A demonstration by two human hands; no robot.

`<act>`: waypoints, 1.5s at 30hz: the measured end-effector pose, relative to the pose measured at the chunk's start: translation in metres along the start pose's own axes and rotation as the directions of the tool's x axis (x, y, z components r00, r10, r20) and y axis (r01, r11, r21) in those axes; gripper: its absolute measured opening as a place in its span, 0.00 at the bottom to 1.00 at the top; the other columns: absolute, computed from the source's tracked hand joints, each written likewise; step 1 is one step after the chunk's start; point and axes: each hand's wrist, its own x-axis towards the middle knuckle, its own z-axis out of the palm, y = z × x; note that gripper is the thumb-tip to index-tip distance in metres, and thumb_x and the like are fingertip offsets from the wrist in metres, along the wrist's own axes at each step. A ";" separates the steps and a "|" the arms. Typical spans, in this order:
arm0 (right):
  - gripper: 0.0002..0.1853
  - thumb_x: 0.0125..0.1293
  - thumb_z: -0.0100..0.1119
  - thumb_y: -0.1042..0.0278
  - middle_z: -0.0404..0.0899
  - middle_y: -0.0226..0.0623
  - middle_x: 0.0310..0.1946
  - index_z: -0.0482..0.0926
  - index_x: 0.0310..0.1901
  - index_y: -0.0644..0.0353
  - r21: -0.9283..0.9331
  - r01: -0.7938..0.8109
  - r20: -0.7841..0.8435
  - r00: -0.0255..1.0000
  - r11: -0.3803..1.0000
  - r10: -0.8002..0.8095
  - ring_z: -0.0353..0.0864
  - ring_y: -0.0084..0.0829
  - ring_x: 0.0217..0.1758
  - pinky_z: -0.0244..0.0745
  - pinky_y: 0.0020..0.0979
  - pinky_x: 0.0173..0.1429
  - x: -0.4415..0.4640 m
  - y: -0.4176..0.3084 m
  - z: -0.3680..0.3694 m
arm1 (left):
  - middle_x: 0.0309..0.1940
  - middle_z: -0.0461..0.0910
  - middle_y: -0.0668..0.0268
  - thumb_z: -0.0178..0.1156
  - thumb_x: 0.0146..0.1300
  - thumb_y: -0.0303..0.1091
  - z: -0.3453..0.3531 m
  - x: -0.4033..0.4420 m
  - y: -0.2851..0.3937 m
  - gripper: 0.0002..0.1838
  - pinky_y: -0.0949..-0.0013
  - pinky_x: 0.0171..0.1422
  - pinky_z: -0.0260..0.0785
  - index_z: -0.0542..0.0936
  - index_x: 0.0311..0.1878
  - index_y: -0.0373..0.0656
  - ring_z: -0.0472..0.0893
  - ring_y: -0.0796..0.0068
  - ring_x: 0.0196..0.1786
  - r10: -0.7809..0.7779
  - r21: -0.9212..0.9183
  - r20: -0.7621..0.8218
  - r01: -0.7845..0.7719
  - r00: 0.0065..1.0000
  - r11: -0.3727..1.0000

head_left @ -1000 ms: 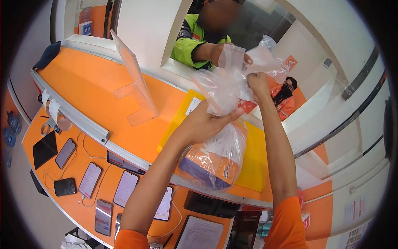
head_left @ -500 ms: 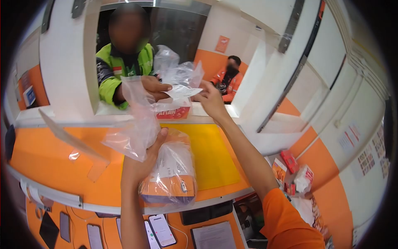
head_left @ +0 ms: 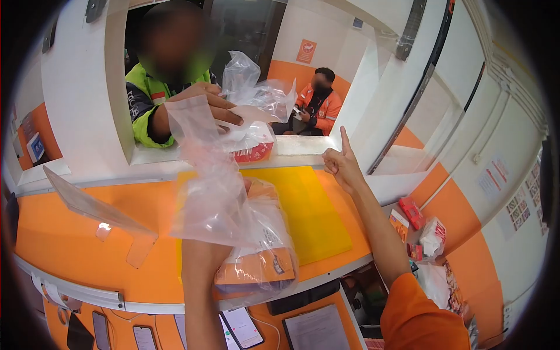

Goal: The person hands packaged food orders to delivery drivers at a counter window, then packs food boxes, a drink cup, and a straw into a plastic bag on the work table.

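My left hand [head_left: 211, 252] is closed round the gathered neck of a clear plastic bag [head_left: 256, 230], and the bag's top partly hides my fingers. Inside the bag is an orange and purple box [head_left: 259, 268] with a white slip on it, over the orange counter. My right hand [head_left: 345, 166] is near the window opening, holding nothing, its index finger stretched upward and other fingers curled. Beyond the counter, a person's hand [head_left: 201, 108] has a white paper slip [head_left: 256, 114] at its fingers, above a red and white box [head_left: 255, 150] in another clear bag [head_left: 256, 87].
A yellow mat [head_left: 315, 216] lies on the counter [head_left: 87, 224], with a clear upright panel [head_left: 96, 201] at left. Several phones [head_left: 242, 326] and a clipboard with paper [head_left: 318, 329] are on the lower shelf. Another person [head_left: 321, 105] sits beyond the window.
My right hand has let go of the paper slip and moved right, index finger now raised. The slip is with the other person's hand. My left hand and the bag appear slightly further right.
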 end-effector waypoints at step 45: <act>0.29 0.68 0.58 0.75 0.71 0.27 0.25 0.65 0.71 0.65 -0.452 -0.065 0.122 0.984 0.889 0.134 0.70 0.18 0.24 0.68 0.23 0.30 0.002 0.038 -0.013 | 0.47 0.85 0.53 0.59 0.68 0.62 0.003 0.006 0.014 0.35 0.63 0.61 0.71 0.81 0.53 0.33 0.82 0.61 0.52 -0.400 0.007 -0.013 0.401 0.916 0.916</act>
